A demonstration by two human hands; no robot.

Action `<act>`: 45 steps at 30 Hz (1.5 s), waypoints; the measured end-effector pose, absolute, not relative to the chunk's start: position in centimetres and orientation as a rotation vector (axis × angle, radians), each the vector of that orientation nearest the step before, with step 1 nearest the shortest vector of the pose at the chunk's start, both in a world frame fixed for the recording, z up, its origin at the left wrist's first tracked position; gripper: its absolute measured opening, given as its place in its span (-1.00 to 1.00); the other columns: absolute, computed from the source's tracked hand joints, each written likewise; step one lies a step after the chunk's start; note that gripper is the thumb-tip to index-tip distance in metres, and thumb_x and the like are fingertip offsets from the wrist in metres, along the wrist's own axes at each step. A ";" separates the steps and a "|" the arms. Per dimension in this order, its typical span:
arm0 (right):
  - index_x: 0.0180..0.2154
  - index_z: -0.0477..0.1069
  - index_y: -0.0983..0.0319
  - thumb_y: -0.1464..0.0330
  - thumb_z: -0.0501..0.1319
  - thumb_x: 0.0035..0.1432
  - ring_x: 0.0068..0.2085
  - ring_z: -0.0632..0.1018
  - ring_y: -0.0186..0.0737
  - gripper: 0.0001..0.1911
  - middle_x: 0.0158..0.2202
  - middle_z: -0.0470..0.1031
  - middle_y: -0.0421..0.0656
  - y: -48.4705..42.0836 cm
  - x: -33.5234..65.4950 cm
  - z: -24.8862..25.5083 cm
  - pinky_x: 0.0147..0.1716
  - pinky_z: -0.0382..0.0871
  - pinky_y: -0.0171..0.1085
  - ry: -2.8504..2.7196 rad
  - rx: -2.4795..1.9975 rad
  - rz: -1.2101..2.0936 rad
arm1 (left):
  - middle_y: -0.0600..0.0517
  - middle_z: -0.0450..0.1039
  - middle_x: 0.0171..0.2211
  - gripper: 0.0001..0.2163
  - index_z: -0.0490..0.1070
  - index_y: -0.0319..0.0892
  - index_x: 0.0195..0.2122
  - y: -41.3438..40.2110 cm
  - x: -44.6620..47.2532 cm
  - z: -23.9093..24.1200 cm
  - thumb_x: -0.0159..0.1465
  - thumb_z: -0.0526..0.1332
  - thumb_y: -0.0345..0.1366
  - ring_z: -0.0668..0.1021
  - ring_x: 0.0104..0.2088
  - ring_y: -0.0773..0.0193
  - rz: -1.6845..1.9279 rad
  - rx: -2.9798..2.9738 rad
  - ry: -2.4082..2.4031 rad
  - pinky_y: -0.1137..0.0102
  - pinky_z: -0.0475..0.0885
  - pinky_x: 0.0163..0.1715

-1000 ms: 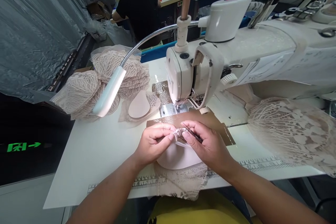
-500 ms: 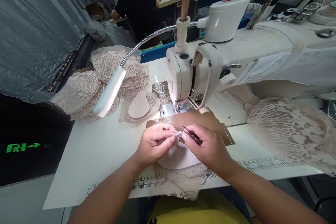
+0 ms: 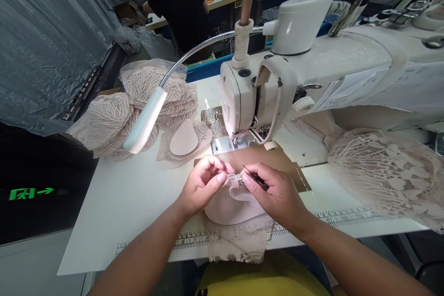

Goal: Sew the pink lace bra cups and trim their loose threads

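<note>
My left hand point(image 3: 204, 182) has its thumb and curled fingers at the left end of a gathered lace edge point(image 3: 234, 179), just in front of the sewing machine's presser foot point(image 3: 236, 141). The right hand point(image 3: 275, 189) pinches that edge from the other side. Tucked in its grip are dark, pointed tweezers point(image 3: 255, 176), tip toward the machine. Below both hands lies a smooth pale cup-shaped panel point(image 3: 222, 210). Beige lace fabric point(image 3: 239, 243) extends from under it over the table's front edge.
A lamp point(image 3: 145, 120) on a bendy neck hangs over the left side. Stacked lace pieces point(image 3: 159, 92) and a pale pad point(image 3: 184, 138) lie at left. More lace point(image 3: 381, 171) is at right. A ruler point(image 3: 194, 239) runs along the front. A person point(image 3: 183, 9) sits beyond.
My left fingers have loosened and spread slightly from their tight pinch. More of the gathered lace edge shows between the hands. The right hand stays nearly still.
</note>
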State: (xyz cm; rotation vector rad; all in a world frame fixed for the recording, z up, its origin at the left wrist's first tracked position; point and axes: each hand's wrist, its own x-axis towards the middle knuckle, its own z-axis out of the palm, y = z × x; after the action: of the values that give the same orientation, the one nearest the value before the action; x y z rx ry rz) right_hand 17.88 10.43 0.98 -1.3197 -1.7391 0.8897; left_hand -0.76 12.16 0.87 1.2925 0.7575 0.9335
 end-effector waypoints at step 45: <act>-0.33 0.39 0.22 0.24 0.07 0.22 -0.33 0.44 -0.26 -0.78 -0.33 0.44 -0.16 10.8 18.1 1.1 -0.35 0.34 -0.31 -1.583 -1.255 1.252 | 0.15 -0.01 -0.61 -0.62 0.08 -0.19 -0.59 12.1 -0.7 0.7 0.31 0.06 -0.12 0.09 -0.59 0.46 0.702 1.330 0.859 0.48 0.02 -0.61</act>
State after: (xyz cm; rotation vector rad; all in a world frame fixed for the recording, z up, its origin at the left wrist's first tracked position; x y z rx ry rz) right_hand 18.12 10.83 1.14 -1.2546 -1.5826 1.2525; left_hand -0.73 12.08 0.75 1.3299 0.8592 0.7023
